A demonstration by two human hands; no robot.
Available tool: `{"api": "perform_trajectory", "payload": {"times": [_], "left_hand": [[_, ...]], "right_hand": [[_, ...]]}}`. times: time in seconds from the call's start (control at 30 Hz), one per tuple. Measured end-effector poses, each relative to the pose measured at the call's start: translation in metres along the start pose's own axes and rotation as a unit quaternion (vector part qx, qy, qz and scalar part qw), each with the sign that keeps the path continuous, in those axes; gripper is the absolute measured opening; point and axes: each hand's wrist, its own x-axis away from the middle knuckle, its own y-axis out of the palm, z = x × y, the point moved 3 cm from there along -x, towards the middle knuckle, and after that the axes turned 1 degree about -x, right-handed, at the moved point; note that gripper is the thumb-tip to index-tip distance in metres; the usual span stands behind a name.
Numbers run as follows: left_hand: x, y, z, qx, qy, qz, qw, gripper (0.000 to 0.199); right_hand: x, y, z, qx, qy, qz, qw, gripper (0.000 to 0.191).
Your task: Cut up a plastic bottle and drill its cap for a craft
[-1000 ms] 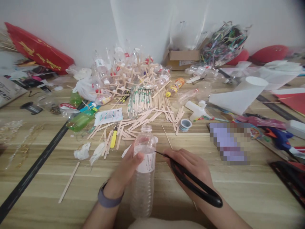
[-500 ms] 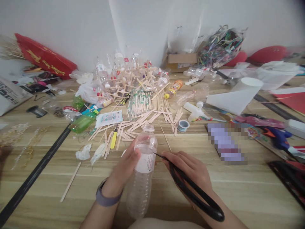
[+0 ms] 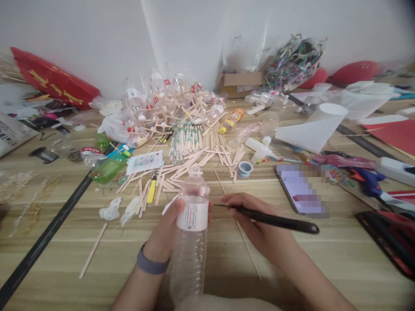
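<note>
A clear plastic bottle (image 3: 191, 263) with a white label stands upright in front of me, uncapped at the neck. My left hand (image 3: 175, 220) is wrapped around its label area, with fingertips showing at the far side. My right hand (image 3: 256, 220) grips black-handled scissors (image 3: 279, 220) near their blades. Their thin dark tip points left at the bottle's label side, a small gap from it. The long handle sticks out to the right over my right wrist. A thin wooden skewer (image 3: 248, 248) lies on the table beneath my right hand.
Wooden sticks (image 3: 191, 166) and piled bottles (image 3: 155, 93) lie beyond my hands. A yellow-handled tool (image 3: 151, 190), a green bottle (image 3: 108, 168) and a loose stick (image 3: 93, 250) are leftward. A phone (image 3: 301, 190), thread spool (image 3: 244, 169) and blue glue gun (image 3: 365, 179) lie rightward.
The scissors have turned, their handle swinging up and to the right, and their tip has come away from the bottle. The bottle is turned slightly, showing more of its label.
</note>
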Motion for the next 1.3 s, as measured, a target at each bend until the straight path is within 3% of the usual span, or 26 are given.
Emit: {"api": "perform_trajectory", "payload": {"times": [0.1,0.23,0.47,0.6,0.77,1.0,1.17,1.23,1.3], "left_hand": [[0.0,0.0,0.0,-0.016,-0.03,0.007,0.999,0.07],[-0.001,0.002,0.0,-0.052,-0.073,0.019,0.996,0.062],[0.003,0.004,-0.007,0.031,-0.068,-0.076,0.994,0.072],[0.008,0.008,-0.004,0.02,-0.039,-0.091,0.995,0.069],[0.009,0.009,-0.003,0.012,-0.055,-0.074,0.996,0.061],[0.007,0.011,-0.005,-0.04,-0.038,-0.099,0.994,0.057],[0.007,0.012,0.003,-0.083,-0.003,-0.051,0.995,0.058],[0.005,0.009,0.006,-0.15,0.023,0.009,0.988,0.057],[0.003,0.003,0.011,-0.247,0.07,0.081,0.963,0.06]], "right_hand": [[-0.007,-0.006,0.004,0.025,0.044,-0.009,0.999,0.028],[-0.012,-0.006,0.005,0.121,0.029,-0.015,0.992,0.05],[-0.016,-0.004,-0.004,0.186,0.02,-0.044,0.981,0.062],[-0.017,-0.005,-0.005,0.179,0.026,-0.075,0.981,0.056],[-0.022,-0.006,-0.004,0.177,0.058,-0.136,0.973,0.042],[-0.027,-0.001,-0.003,0.164,0.078,-0.217,0.959,0.04],[-0.022,0.006,-0.001,0.147,0.128,-0.223,0.955,0.04],[-0.017,0.012,0.002,0.141,0.171,-0.221,0.95,0.042],[-0.01,0.017,0.005,0.137,0.204,-0.211,0.946,0.045]]}}
